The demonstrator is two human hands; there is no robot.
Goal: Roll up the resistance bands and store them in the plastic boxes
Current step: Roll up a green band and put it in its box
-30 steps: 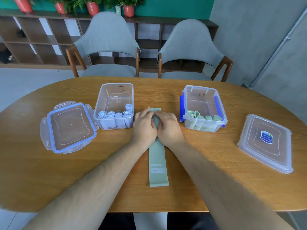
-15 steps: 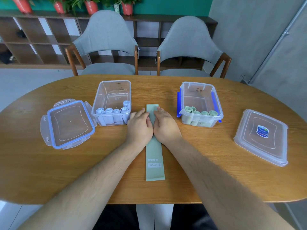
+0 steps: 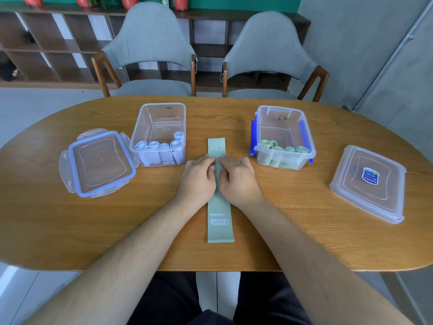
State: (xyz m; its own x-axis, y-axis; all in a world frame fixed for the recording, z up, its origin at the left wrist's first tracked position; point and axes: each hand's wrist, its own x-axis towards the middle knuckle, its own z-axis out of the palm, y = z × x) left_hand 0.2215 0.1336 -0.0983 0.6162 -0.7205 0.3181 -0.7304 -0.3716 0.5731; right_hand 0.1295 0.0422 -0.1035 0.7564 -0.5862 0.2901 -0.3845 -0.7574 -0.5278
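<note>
With left hand (image 3: pixel 199 180) & right hand (image 3: pixel 237 180) pressed nearly flat on its middle, gripping nothing, we judge the green resistance band (image 3: pixel 220 228) not yet rolled, while blue rolls (image 3: pixel 159 146) in the clear box (image 3: pixel 161 113) to their left & green rolls (image 3: pixel 284 148) in the blue-clipped box (image 3: pixel 281 117) to their right are done.

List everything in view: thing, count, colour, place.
flat band: 1, pale green, table centre
left box: 1, clear, left of band
blue rolls: about 5, pale blue, inside left box
right box: 1, clear with blue latches, right of band
green rolls: several, pale green, inside right box
left lid: 1, clear with blue rim, far left
right lid: 1, clear with sticker, far right
table: 1, wooden, foreground
chairs: 2, grey, behind table
shelf: 1, brown, back wall
left hand, right hand: 2, bare, on flat band
</note>
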